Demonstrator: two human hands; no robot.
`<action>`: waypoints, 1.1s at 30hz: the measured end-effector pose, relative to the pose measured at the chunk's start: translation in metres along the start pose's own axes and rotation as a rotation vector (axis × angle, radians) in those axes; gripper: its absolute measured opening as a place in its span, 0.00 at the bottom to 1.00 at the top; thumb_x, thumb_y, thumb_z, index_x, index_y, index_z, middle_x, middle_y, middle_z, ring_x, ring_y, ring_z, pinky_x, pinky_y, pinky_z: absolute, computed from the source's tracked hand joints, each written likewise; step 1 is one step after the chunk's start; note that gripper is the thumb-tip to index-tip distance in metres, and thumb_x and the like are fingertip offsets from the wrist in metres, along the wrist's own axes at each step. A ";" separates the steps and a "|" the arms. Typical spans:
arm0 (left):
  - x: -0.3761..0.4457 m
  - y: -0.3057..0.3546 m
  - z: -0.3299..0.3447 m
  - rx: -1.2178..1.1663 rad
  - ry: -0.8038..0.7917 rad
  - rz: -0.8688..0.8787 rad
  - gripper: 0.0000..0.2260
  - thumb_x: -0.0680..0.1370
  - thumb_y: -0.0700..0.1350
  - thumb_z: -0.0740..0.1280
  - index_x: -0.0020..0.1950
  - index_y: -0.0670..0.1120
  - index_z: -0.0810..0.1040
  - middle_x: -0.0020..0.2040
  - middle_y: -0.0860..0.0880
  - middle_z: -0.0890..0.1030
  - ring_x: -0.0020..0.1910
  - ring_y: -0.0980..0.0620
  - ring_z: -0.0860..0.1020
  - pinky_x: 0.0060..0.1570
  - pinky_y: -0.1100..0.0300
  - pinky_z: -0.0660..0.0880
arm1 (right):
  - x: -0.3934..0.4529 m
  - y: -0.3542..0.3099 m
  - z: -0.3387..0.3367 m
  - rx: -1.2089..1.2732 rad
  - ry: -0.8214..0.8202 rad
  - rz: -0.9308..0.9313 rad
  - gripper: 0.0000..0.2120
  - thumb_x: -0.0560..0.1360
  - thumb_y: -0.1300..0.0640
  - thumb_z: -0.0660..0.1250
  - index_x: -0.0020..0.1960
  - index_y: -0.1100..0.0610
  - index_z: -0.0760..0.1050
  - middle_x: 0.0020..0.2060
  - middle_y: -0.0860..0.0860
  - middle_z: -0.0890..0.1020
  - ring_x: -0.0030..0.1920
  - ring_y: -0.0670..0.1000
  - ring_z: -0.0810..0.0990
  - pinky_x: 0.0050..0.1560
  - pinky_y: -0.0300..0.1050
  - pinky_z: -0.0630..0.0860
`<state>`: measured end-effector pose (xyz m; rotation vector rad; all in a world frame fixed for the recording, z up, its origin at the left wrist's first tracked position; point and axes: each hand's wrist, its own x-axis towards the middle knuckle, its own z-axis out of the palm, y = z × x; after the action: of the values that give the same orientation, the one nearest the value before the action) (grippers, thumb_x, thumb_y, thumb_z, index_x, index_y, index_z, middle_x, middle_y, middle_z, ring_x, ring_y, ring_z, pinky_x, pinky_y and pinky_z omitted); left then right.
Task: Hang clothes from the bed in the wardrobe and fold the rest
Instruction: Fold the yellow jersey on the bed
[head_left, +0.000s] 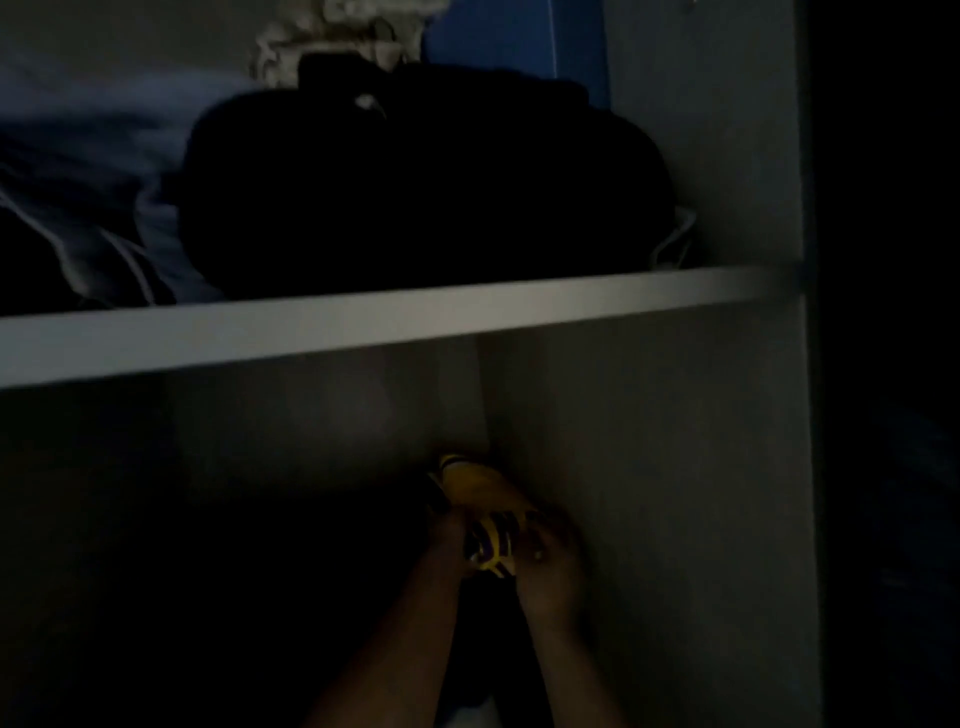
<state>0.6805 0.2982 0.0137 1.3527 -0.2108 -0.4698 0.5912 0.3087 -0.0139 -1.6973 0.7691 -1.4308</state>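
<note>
I look into a dark wardrobe compartment. A small yellow garment with dark stripes (488, 519) sits low in the corner under the shelf (363, 327). My left hand (447, 545) holds its left side and my right hand (550, 566) grips its right side, fingers curled round the cloth. Both forearms reach up from the bottom edge. The lower part of the garment is lost in shadow.
On the shelf lies a bulky black garment (415, 192), with dark blue clothing (93, 171) to its left and a pale fluffy item (332, 41) behind. The wardrobe's side panel (701, 415) closes off the right. Left of my hands is deep shadow.
</note>
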 end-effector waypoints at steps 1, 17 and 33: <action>0.008 -0.010 0.002 0.138 0.138 0.024 0.20 0.82 0.46 0.52 0.67 0.34 0.68 0.59 0.32 0.74 0.59 0.36 0.70 0.58 0.48 0.73 | -0.002 0.011 0.005 -0.075 -0.086 -0.010 0.25 0.66 0.46 0.54 0.39 0.63 0.83 0.42 0.58 0.84 0.44 0.55 0.83 0.50 0.43 0.75; -0.014 -0.012 -0.011 1.602 -0.137 0.525 0.22 0.82 0.46 0.43 0.75 0.41 0.52 0.76 0.42 0.53 0.75 0.44 0.51 0.71 0.51 0.50 | -0.045 0.027 -0.019 -0.804 -0.310 0.077 0.28 0.76 0.46 0.41 0.75 0.51 0.55 0.73 0.57 0.59 0.70 0.63 0.61 0.68 0.59 0.59; -0.191 -0.012 -0.126 1.871 -0.311 1.013 0.14 0.78 0.44 0.60 0.62 0.45 0.74 0.62 0.44 0.73 0.63 0.45 0.69 0.56 0.54 0.69 | -0.166 -0.067 -0.125 -1.022 -0.417 0.073 0.17 0.76 0.55 0.58 0.64 0.55 0.72 0.63 0.57 0.74 0.63 0.58 0.73 0.59 0.48 0.72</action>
<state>0.5598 0.4924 -0.0020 2.5821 -1.8137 0.6562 0.4356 0.4607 -0.0333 -2.5519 1.4212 -0.5551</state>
